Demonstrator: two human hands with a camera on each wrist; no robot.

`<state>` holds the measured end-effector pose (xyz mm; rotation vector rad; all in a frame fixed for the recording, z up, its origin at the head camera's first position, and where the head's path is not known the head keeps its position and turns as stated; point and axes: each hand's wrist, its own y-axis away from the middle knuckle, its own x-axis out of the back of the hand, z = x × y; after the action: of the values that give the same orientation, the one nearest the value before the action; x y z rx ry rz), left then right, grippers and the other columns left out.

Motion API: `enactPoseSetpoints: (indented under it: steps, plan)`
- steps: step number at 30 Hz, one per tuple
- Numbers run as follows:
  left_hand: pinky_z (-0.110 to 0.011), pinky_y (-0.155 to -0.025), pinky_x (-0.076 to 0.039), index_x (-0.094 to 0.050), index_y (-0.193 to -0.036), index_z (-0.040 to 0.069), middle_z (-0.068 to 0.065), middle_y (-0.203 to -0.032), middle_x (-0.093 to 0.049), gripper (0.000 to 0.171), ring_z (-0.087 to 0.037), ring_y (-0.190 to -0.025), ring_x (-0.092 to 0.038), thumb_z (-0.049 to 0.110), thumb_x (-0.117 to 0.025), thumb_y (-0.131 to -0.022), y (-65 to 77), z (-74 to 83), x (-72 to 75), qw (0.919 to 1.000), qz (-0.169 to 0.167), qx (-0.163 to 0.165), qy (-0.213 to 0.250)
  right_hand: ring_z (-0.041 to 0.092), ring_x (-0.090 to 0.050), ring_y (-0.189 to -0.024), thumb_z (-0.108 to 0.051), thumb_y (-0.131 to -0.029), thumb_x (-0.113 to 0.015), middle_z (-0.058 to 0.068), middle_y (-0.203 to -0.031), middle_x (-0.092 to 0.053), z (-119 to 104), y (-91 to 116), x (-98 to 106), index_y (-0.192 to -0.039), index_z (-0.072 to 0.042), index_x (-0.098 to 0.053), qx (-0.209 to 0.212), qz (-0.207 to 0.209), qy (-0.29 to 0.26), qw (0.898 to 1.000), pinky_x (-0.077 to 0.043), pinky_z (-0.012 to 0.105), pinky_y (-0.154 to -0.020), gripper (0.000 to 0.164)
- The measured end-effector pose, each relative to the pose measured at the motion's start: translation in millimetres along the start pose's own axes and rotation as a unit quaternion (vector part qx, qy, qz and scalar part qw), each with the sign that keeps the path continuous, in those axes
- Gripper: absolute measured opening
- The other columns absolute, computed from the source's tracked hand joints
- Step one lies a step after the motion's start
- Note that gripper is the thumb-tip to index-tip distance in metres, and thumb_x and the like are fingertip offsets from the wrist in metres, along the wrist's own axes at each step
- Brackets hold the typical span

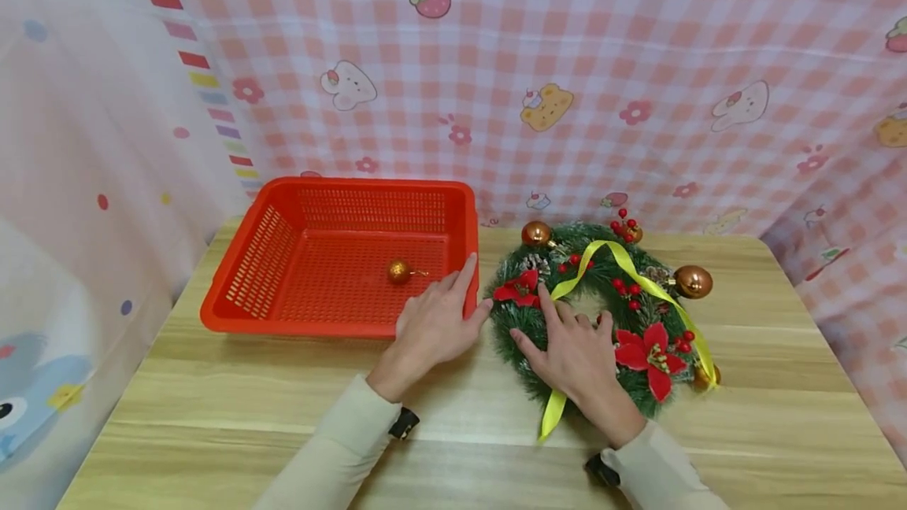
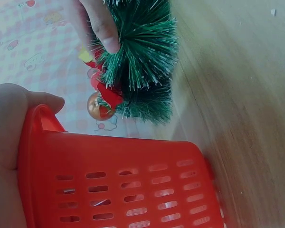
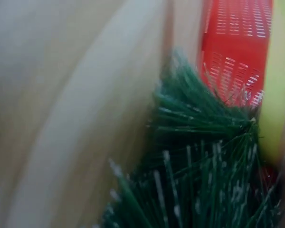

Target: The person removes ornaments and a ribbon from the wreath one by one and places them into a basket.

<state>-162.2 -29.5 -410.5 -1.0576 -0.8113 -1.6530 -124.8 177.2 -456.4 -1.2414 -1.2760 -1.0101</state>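
Note:
My left hand (image 1: 435,325) rests on the right front corner of a red plastic basket (image 1: 244,325), fingers extended at the rim and thumb out to the side. In the left wrist view the thumb reaches past the basket's rim. A decorated Christmas wreath (image 1: 517,356) lies to the right, with red poinsettias (image 1: 655,359), red berries, pinecones and copper baubles (image 1: 693,282). My right hand (image 1: 577,356) grips the wreath's near left part, thumb on the green bristles, other fingertips by the central hole. A yellow ribbon (image 1: 623,258) drapes across the wreath and under that hand.
One small gold bauble (image 1: 399,271) with a hook lies inside the basket. Both basket and wreath are on a wooden table (image 1: 482,447). A pink checked cloth (image 1: 482,85) hangs behind the table, and a pale patterned cloth (image 1: 78,140) hangs at the left.

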Motion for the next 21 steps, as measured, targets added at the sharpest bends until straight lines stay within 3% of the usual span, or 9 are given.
enactPoseSetpoints:
  steps: [6, 11, 21]
  plan:
    - [-0.04, -0.073, -0.052, -0.016, -0.16, 0.026, -0.006, -0.15, -0.049, 0.073, -0.031, -0.118, -0.06, 0.053, -0.045, -0.099, 0.0, 0.0, 0.0, 1.0, 0.002, -0.003, 0.002, 0.037, -0.064, -0.108, -0.071, -0.092, -0.044, 0.008, -0.137, -0.059, 8.1, 5.4, -1.0, -0.158, -0.021, -0.028, 0.058, 0.015, 0.005, 0.998, -0.028, 0.07, -0.104, 0.084]
    - [-0.03, -0.059, -0.046, -0.016, -0.16, 0.026, -0.006, -0.15, -0.048, 0.073, -0.03, -0.112, -0.062, 0.054, -0.045, -0.099, 0.3, 1.2, 0.7, 1.0, 0.0, -0.004, 0.004, 0.034, -0.065, -0.108, -0.07, -0.092, -0.046, 0.005, -0.138, -0.059, 17.3, 8.6, 0.9, -0.159, -0.024, -0.025, 0.106, 0.01, 0.021, 0.994, -0.03, 0.069, -0.104, 0.084]
    - [-0.028, -0.05, -0.041, -0.015, -0.16, 0.025, -0.008, -0.15, -0.049, 0.073, -0.028, -0.102, -0.064, 0.052, -0.047, -0.1, 0.1, 0.0, 0.2, 1.0, 0.003, -0.006, 0.007, 0.029, -0.065, -0.108, -0.069, -0.092, -0.048, 0.004, -0.139, -0.059, 38.5, 11.5, 5.0, -0.157, -0.022, -0.03, 0.203, 0.013, 0.032, 0.979, -0.031, 0.064, -0.106, 0.082]
